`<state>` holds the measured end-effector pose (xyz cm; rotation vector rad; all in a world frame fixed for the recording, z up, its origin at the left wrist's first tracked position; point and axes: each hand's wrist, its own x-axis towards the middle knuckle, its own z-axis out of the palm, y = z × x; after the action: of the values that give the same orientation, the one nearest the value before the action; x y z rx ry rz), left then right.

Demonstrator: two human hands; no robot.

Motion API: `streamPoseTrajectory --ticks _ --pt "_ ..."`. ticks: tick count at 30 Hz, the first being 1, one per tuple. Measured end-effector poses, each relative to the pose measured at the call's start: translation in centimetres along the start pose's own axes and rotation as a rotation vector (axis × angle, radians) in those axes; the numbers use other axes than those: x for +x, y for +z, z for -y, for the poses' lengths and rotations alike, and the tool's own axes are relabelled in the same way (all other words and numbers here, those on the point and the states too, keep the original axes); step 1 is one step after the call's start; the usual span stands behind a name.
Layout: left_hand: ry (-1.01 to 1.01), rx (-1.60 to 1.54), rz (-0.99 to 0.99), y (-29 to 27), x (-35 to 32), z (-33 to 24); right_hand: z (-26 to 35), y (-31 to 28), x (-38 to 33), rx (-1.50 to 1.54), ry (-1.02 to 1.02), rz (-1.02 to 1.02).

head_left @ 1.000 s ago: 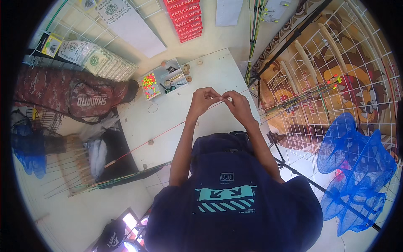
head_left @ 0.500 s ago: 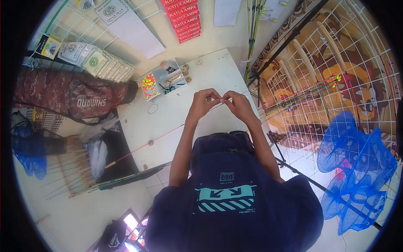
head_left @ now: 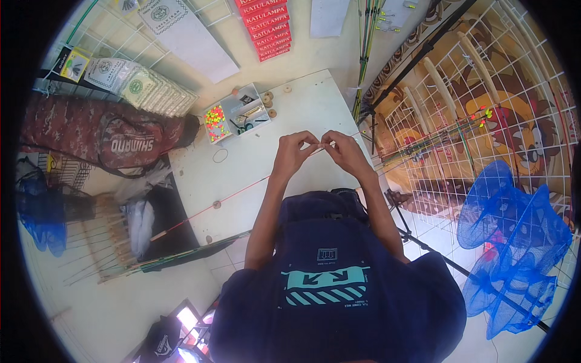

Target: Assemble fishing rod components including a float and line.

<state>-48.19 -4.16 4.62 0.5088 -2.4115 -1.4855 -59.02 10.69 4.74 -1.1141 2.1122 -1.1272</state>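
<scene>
My left hand (head_left: 295, 151) and my right hand (head_left: 343, 150) meet fingertip to fingertip above the white table (head_left: 302, 103). Both pinch the tip end of a thin red rod (head_left: 230, 195), which runs from my fingers down to the lower left across the table. Whatever small part sits between my fingertips is too tiny to make out. My forearms come up from my dark blue shirt at the bottom of the view.
A clear compartment box (head_left: 233, 115) with bright small parts sits at the table's far side. A camouflage rod bag (head_left: 103, 136) lies left. A bundle of rods (head_left: 181, 254) leans at the lower left. A white wire grid (head_left: 484, 121) and blue nets (head_left: 514, 236) stand right.
</scene>
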Motion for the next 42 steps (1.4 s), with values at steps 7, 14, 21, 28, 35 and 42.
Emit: streamPoseTrajectory --ticks 7,14,21,28,35,42 --pt "-0.041 -0.126 -0.041 0.4 -0.1 0.7 -0.3 0.2 0.0 -0.007 -0.009 -0.006" --pt "-0.147 -0.534 -0.014 1.0 0.0 2.7 0.3 0.1 0.0 0.022 0.009 -0.015" --pt "-0.189 -0.555 0.032 0.3 0.1 2.5 1.0 0.0 -0.3 0.048 0.064 -0.090" --pt "-0.155 -0.475 0.031 0.3 0.3 2.5 0.0 0.7 -0.3 0.052 -0.080 -0.170" --pt "-0.079 -0.143 -0.023 0.0 0.3 0.2 -0.3 0.6 -0.1 -0.018 -0.078 -0.165" --pt "-0.078 -0.082 -0.048 0.0 0.3 -0.3 0.3 0.5 0.1 -0.030 0.029 -0.134"
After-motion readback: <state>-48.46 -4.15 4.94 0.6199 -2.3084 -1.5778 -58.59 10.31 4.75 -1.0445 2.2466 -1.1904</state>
